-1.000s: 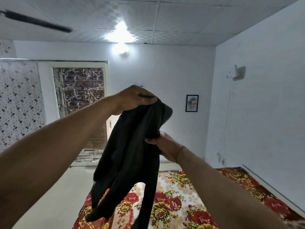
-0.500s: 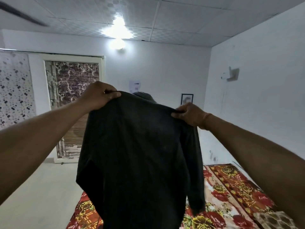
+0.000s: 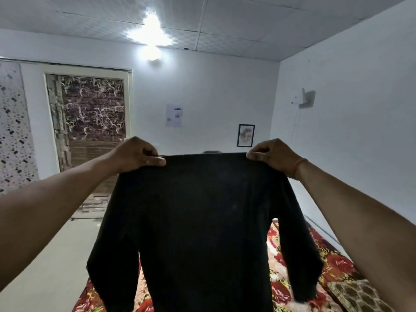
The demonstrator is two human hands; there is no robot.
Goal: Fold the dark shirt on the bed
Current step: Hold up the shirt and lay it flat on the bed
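The dark shirt (image 3: 202, 221) hangs spread out in the air in front of me, both sleeves dangling at its sides. My left hand (image 3: 137, 154) pinches its left shoulder and my right hand (image 3: 270, 155) pinches its right shoulder, so the top edge is stretched level between them. Below it lies the bed (image 3: 333, 264) with a red and yellow floral cover, mostly hidden by the shirt.
A white wall (image 3: 349, 143) runs close along the bed's right side. A patterned cushion (image 3: 358, 293) lies at the lower right on the bed. Bare floor (image 3: 51, 262) lies to the left, with a doorway (image 3: 90, 122) beyond it.
My hands have moved apart and levelled out, pulling the bunched shirt open and flat. It now hangs squarely by both shoulders.
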